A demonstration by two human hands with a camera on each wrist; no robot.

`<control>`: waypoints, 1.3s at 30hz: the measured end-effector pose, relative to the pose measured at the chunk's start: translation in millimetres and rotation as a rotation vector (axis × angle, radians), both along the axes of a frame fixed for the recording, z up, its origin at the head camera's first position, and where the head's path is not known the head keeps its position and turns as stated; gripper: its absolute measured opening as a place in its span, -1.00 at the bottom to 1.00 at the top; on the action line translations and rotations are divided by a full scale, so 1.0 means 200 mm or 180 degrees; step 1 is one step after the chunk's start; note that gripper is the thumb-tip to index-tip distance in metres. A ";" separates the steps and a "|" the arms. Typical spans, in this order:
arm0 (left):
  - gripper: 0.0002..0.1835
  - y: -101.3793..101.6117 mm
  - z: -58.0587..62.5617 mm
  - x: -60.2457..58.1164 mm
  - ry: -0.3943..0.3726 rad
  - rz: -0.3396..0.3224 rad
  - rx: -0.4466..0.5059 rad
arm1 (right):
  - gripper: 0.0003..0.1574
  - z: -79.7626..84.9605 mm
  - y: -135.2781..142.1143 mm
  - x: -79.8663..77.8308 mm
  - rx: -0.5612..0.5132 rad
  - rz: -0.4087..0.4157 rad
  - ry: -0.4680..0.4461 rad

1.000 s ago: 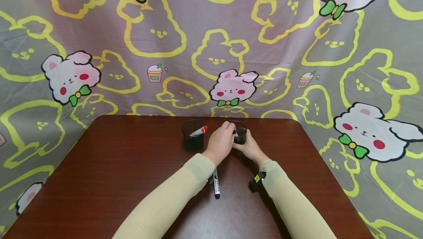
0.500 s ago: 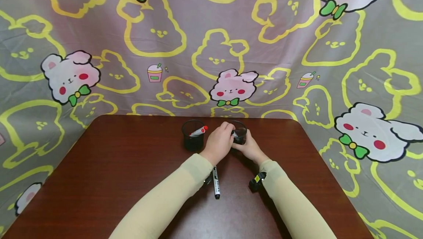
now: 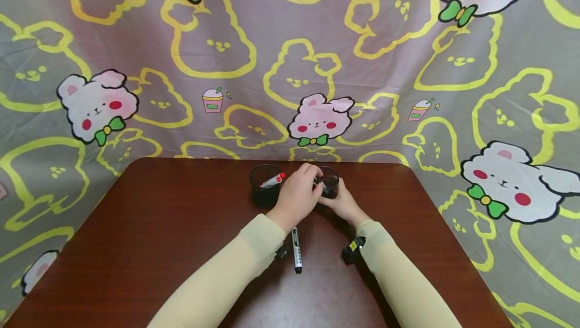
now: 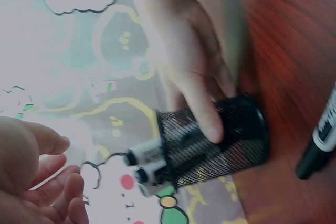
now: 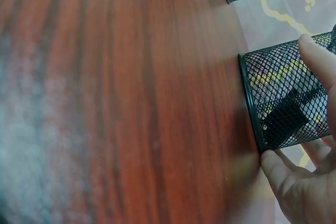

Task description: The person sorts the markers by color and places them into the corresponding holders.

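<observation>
My right hand (image 3: 345,206) grips a black mesh pen holder (image 3: 333,179) at the back of the table, its thumb and fingers wrapped round the side. Several white markers (image 4: 149,156) with black ends stand in this holder and jut past the rim in the left wrist view. My left hand (image 4: 31,171) hovers just off those ends, fingers loosely bent and holding nothing. In the head view the left hand covers part of the holder's rim. A loose white marker (image 3: 296,250) with a black cap lies on the table below the left hand.
A second black mesh pen holder (image 3: 265,197) stands left of my hands, with red-capped markers (image 3: 273,181) leaning in it. The brown wooden table (image 3: 181,227) ends at a patterned cloth (image 3: 244,81) behind and at the sides.
My left hand and forearm have shifted slightly left, thumb parting from the fingers, uncovering more of the loose marker. The right hand has kept its grip on the holder in place.
</observation>
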State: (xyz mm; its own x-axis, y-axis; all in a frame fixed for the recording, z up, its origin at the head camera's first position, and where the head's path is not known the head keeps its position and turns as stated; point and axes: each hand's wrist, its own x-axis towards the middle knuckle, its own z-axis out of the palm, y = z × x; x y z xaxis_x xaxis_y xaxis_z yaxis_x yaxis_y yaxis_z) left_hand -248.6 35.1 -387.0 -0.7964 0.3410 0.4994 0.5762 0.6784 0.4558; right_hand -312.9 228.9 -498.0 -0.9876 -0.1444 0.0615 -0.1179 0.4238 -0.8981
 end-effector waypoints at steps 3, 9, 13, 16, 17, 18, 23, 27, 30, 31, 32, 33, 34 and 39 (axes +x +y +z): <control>-0.79 0.00 0.02 0.04 0.0020 0.0003 0.0054 | -0.04 0.00 0.00 0.00 0.0011 -0.0009 -0.0031; -0.78 -0.02 0.05 0.11 0.0065 0.0023 0.0190 | -0.06 0.00 0.00 -0.01 0.0066 -0.0046 0.0004; -0.78 -0.04 0.07 0.15 0.0090 0.0076 0.0199 | -0.05 -0.01 0.00 -0.01 0.0084 -0.0038 0.0015; -0.78 -0.06 0.08 0.17 0.0091 0.0109 0.0193 | -0.05 -0.01 0.00 -0.01 0.0089 -0.0037 0.0010; -0.77 -0.06 0.08 0.18 0.0086 0.0116 0.0191 | -0.04 -0.01 0.00 -0.01 0.0080 -0.0041 0.0014; -0.77 -0.06 0.09 0.18 0.0081 0.0123 0.0194 | -0.04 -0.01 0.00 -0.01 0.0076 -0.0051 0.0023; -0.77 -0.08 0.09 0.20 0.0102 0.0208 0.0206 | -0.02 -0.01 0.00 -0.01 0.0070 -0.0076 0.0065; -0.80 -0.10 0.08 0.21 0.0122 0.0292 0.0240 | 0.01 -0.01 0.00 -0.01 0.0051 -0.0094 0.0074; -0.81 -0.12 0.07 0.22 0.0137 0.0342 0.0254 | 0.01 -0.01 -0.01 -0.01 0.0053 -0.0115 0.0082; -0.81 -0.13 0.07 0.23 0.0123 0.0362 0.0256 | 0.02 -0.02 -0.01 -0.01 0.0057 -0.0118 0.0084; -0.80 -0.13 0.06 0.23 0.0111 0.0387 0.0252 | 0.01 -0.01 -0.01 -0.01 0.0051 -0.0122 0.0080; -0.80 -0.14 0.06 0.23 0.0102 0.0410 0.0253 | 0.01 -0.01 -0.01 -0.01 0.0047 -0.0122 0.0073; -0.80 -0.15 0.05 0.24 0.0084 0.0434 0.0253 | 0.02 -0.01 -0.01 0.00 0.0051 -0.0116 0.0061; -0.77 -0.20 0.03 0.26 -0.0096 0.0520 0.0232 | 0.03 0.00 0.00 0.01 0.0026 -0.0081 0.0003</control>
